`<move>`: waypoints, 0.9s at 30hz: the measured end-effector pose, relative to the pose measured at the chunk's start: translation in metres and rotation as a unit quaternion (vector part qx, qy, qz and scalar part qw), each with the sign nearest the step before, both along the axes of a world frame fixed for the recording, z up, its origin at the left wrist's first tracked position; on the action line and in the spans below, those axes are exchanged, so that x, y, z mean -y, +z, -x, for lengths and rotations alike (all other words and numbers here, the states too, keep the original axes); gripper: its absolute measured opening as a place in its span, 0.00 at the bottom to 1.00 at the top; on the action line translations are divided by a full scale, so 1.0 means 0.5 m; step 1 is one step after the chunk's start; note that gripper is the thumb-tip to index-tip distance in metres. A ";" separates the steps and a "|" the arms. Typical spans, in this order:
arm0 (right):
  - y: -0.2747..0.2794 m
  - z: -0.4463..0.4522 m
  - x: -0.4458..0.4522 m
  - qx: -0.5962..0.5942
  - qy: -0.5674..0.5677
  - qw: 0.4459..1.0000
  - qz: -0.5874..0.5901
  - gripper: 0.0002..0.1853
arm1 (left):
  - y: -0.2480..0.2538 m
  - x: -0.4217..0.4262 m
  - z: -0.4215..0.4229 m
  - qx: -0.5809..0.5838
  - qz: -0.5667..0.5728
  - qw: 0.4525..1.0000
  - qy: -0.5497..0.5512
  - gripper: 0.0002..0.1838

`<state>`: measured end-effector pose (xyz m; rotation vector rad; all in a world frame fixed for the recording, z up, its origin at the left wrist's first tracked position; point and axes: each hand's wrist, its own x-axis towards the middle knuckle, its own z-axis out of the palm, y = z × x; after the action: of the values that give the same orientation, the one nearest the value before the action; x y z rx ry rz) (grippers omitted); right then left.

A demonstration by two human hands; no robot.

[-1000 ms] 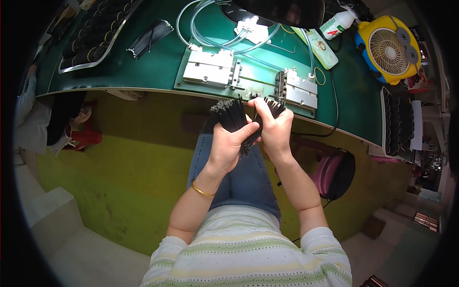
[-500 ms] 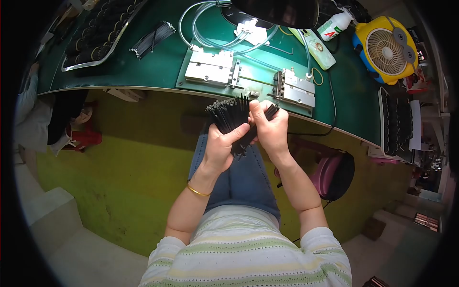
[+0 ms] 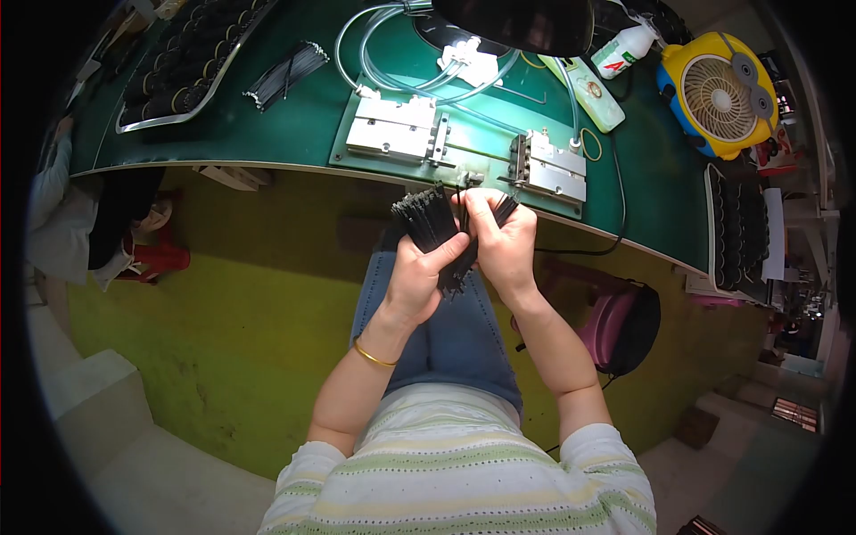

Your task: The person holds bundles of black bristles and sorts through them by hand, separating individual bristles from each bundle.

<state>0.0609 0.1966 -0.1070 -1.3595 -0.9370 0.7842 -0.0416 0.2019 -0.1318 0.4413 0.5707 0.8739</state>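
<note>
My left hand [image 3: 417,276] is wrapped round a thick bundle of thin black rods [image 3: 425,218], their light-tipped ends fanned upward. Right beside it, my right hand [image 3: 506,245] pinches a smaller group of black rods [image 3: 506,210], with a few rods between the two hands. The lower ends of the rods stick out below my left thumb. Both hands are above my lap, just before the table's front edge. Behind them, a metal fixture with a left block [image 3: 390,127] and a right block [image 3: 550,169] is mounted on a green plate.
On the green table [image 3: 223,143] lie another black bundle [image 3: 287,75], a tray of black coils [image 3: 169,114], clear tubing, a green case [image 3: 588,94], a white bottle [image 3: 626,48] and a yellow fan [image 3: 720,94]. A black lamp overhangs the back. A co-worker's sleeve shows far left.
The rods in my left hand are gathered closer than before. Fewer rods show at the top of my right hand than a second ago, and its fingers have shifted slightly left.
</note>
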 end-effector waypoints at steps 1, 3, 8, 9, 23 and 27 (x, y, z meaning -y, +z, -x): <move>0.004 0.001 0.001 -0.009 -0.006 1.000 0.012 0.09 | -0.004 0.001 -0.001 0.005 -0.003 1.000 0.005 0.09; 0.013 0.003 0.001 -0.028 -0.017 0.999 0.034 0.09 | -0.009 0.003 -0.004 0.014 -0.008 1.000 0.015 0.07; 0.013 -0.001 -0.003 -0.029 -0.026 0.998 0.052 0.09 | -0.006 0.007 -0.014 0.017 0.006 1.000 0.024 0.06; 0.015 -0.001 -0.003 -0.031 -0.028 0.997 0.058 0.09 | -0.006 0.007 -0.015 0.015 0.005 0.999 0.029 0.05; 0.015 -0.013 -0.009 -0.123 -0.013 0.988 0.091 0.11 | 0.007 0.001 -0.023 0.024 0.004 0.999 0.036 0.04; 0.013 -0.012 -0.013 -0.121 -0.027 0.989 0.082 0.11 | 0.008 0.001 -0.025 0.024 -0.017 0.999 0.039 0.06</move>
<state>0.0669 0.2029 -0.1006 -1.3890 -0.6543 0.9770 -0.0289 0.2016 -0.1278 0.4310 0.5328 0.9679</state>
